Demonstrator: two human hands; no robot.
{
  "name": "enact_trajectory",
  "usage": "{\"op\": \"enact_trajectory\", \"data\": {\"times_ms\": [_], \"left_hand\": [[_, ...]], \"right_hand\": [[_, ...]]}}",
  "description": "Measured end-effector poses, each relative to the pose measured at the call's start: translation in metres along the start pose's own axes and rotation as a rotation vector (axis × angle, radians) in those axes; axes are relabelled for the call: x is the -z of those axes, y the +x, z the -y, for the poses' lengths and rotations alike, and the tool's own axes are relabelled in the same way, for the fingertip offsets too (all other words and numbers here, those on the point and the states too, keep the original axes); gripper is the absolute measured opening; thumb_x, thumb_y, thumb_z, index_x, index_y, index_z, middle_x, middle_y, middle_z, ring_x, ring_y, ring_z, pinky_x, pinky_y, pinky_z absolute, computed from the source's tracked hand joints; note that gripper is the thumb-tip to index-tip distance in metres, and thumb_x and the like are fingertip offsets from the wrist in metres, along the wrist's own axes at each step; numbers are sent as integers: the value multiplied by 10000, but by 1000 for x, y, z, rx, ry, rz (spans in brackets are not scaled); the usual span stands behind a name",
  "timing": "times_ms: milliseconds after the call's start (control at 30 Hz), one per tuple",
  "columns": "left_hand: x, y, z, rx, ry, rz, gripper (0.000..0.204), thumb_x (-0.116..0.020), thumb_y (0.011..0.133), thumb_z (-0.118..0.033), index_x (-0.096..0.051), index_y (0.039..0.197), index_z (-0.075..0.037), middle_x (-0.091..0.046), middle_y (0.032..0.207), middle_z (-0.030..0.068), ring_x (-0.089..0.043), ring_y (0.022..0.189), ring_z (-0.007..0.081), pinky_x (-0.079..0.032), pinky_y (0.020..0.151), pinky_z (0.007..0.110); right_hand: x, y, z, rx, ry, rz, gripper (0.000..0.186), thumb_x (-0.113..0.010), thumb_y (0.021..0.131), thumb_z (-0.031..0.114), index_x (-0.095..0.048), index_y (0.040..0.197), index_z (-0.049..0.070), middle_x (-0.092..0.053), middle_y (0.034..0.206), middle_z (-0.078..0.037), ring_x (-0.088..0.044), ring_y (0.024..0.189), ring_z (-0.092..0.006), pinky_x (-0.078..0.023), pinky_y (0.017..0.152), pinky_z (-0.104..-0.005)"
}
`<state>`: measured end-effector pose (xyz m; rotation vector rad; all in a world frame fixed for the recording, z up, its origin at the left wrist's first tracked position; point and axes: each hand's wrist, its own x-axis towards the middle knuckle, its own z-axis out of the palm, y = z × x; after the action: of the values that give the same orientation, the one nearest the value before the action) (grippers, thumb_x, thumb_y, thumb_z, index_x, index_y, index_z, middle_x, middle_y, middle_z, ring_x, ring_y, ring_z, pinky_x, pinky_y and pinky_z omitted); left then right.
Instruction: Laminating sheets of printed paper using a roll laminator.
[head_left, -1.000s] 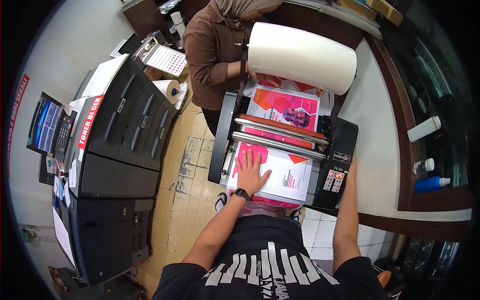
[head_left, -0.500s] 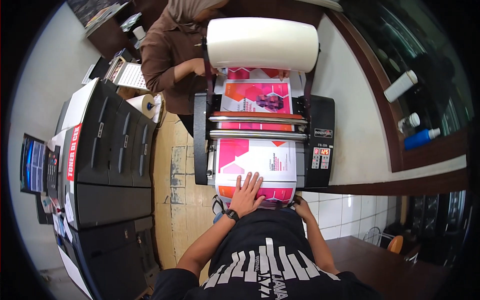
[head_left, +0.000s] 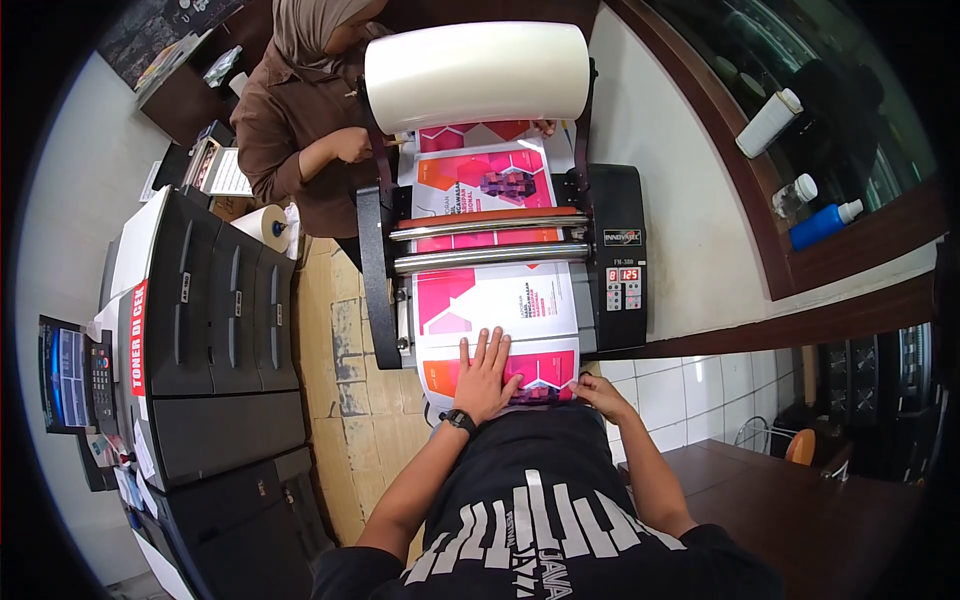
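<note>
My left hand (head_left: 485, 375) lies flat, fingers extended, on printed pink, orange and white sheets (head_left: 465, 300) coming out over the front of a black laminating machine (head_left: 620, 300). My right hand (head_left: 600, 395) has its fingers closed on the right edge of the hanging sheet. The printed strip runs between steel rollers (head_left: 485, 255) and a red one. Above them is a large roll of white film (head_left: 475, 75). Behind the machine, a co-worker's hands (head_left: 350, 145) are at the sheets on the far side.
A co-worker in brown (head_left: 285, 110) stands back left. A large printer (head_left: 215, 430) with a screen fills the left. Bottles (head_left: 820, 225) sit on a dark ledge at right. A brown desk (head_left: 730, 500) and a chair back (head_left: 800, 446) are at lower right.
My right hand has come from beside the machine's right side to the sheet's front edge. My left hand has moved back toward me with the sheets. The view has shifted.
</note>
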<state>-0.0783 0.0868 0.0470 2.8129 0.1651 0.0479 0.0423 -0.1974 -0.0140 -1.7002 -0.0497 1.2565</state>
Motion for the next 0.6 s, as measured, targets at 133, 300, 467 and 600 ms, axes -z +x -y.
{"op": "enact_trajectory", "data": {"times_ms": [133, 300, 467, 600], "left_hand": [[1, 1, 2, 8, -7, 7, 781, -485, 1008, -542, -317, 1597, -58, -274, 1674, 143, -183, 1570, 323, -56, 1253, 604], [-1, 3, 3, 9, 7, -3, 790, -499, 1000, -543, -325, 1591, -49, -284, 1668, 152, -195, 1566, 330, -63, 1253, 598], [-1, 7, 1, 7, 0, -29, 773, -482, 1010, -542, -330, 1591, -56, -285, 1670, 142, -194, 1567, 322, -62, 1252, 604], [0, 13, 0, 28, 1, -48, 770, -480, 1012, -541, -342, 1584, -45, -301, 1662, 149, -220, 1558, 330, -71, 1247, 610]], "right_hand": [[-7, 0, 3, 41, 88, -15, 278, -701, 998, 342, -624, 911, 89, -573, 793, 40, -517, 707, -73, -443, 670, -247], [-3, -1, 12, 114, -101, -54, 347, -703, 979, 372, -680, 860, 47, -648, 732, -24, -606, 680, -141, -481, 655, -297], [-15, -39, 67, 331, -962, -400, 418, -714, 908, 395, -698, 768, 1, -679, 684, -202, -684, 719, -422, -519, 655, -492], [-49, -49, 123, 404, -797, -509, 335, -688, 933, 315, -688, 828, -3, -707, 770, -183, -685, 752, -397, -538, 694, -480]]}}
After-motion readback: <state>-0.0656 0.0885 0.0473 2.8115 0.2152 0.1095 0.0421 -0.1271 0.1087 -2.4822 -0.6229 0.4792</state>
